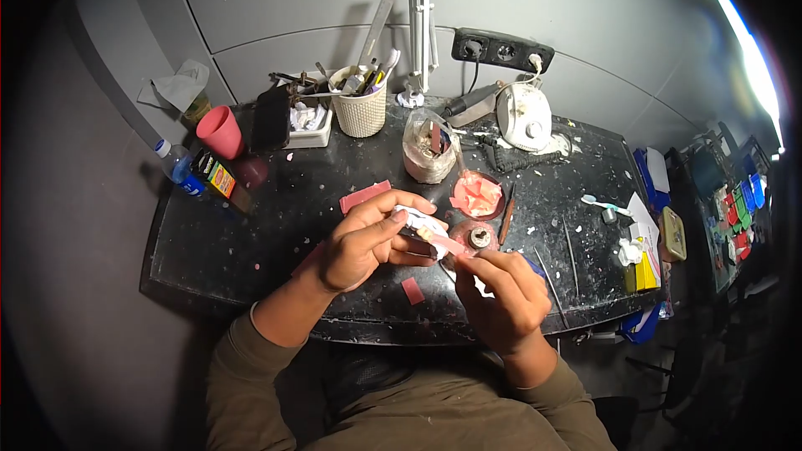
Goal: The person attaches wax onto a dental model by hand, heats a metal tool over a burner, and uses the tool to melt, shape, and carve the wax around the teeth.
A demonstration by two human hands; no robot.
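The person sat at a black table, and both hands were above it, near the front edge. The left hand was curled, and it held a small white piece between the thumb and the fingers. The right hand was pinching a thin pink strip with the fingertips, and the strip's far end was at the white piece.

Just beyond the hands stood a round burner, and behind it was a shallow bowl in which lay crumpled pink sheets. Farther back, a wrapped jar contained some dark red pieces. To the left of this jar stood a woven pot, full of upright tools, among them a white-headed brush. Beside the pot, a white tray contained crumpled white paper. A pink cup stood more to the left; its content I could not tell. Near it was a bottle with a blue label.
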